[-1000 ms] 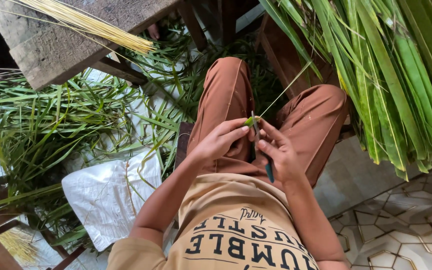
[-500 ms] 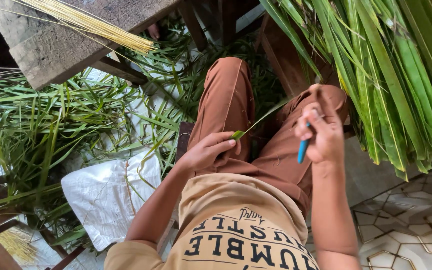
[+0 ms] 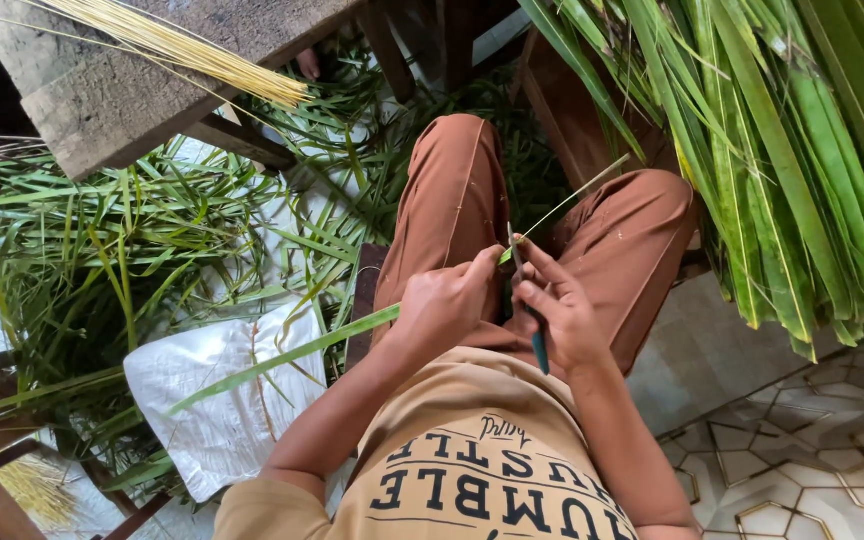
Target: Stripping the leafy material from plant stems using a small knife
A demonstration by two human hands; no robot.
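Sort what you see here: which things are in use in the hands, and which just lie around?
In use: left hand, right hand, green leaf strip, pale midrib, blue-handled knife.

Lying about: stick bundle, wooden bench, leaf pile, white sack.

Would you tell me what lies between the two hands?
In the head view, a thin leaf rib and the knife pass between left hand and right hand.
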